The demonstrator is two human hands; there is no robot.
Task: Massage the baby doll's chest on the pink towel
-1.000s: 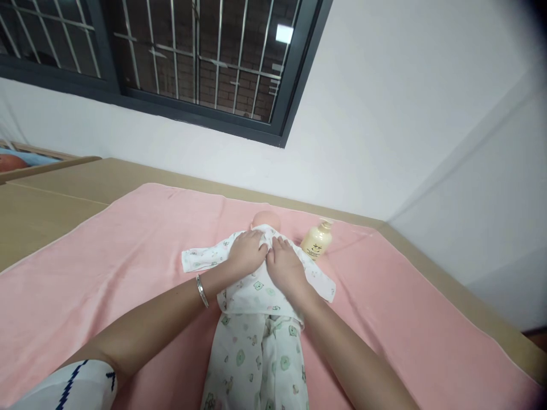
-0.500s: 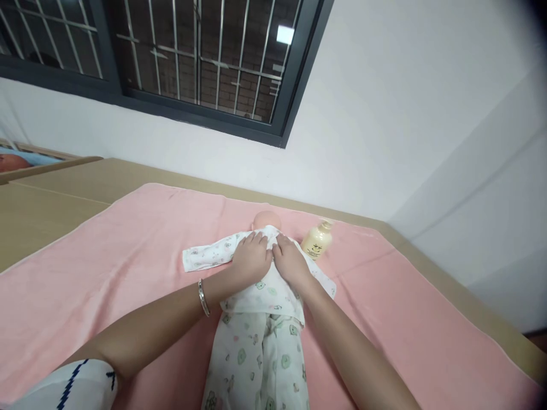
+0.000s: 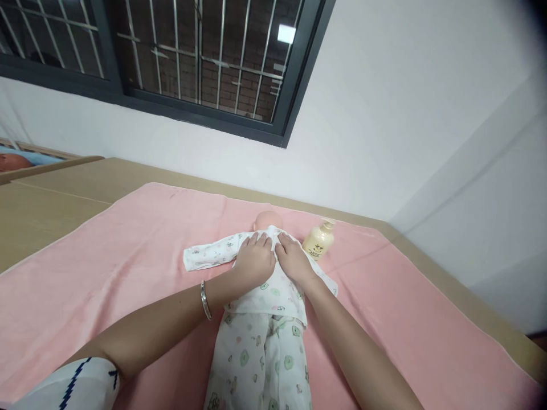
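Observation:
A baby doll (image 3: 269, 219) lies stretched out on a pink blanket (image 3: 141, 239), its bald head at the far end. It wears a white printed shirt (image 3: 273, 302) and matching trousers (image 3: 260, 359), with one sleeve spread to each side. My left hand (image 3: 255, 262) rests flat on the left of the doll's upper body, fingers pointing toward the head. On the right side, my right hand (image 3: 294, 259) lies flat in the same way, its fingertips close to the left hand's. Both hands are open and hold nothing. The shirt under the palms is hidden.
A pale yellow pump bottle (image 3: 319, 240) stands on the blanket just right of the doll's shoulder. Beyond the blanket run the wooden surface (image 3: 55, 196) and a white wall (image 3: 363, 114) with a barred window (image 3: 205, 57). A blue-lined wooden tray or bed (image 3: 43, 159) is at far left.
Almost everything stays as it was. Both hands remain flat on the doll, and the whole view has shifted by only a few pixels.

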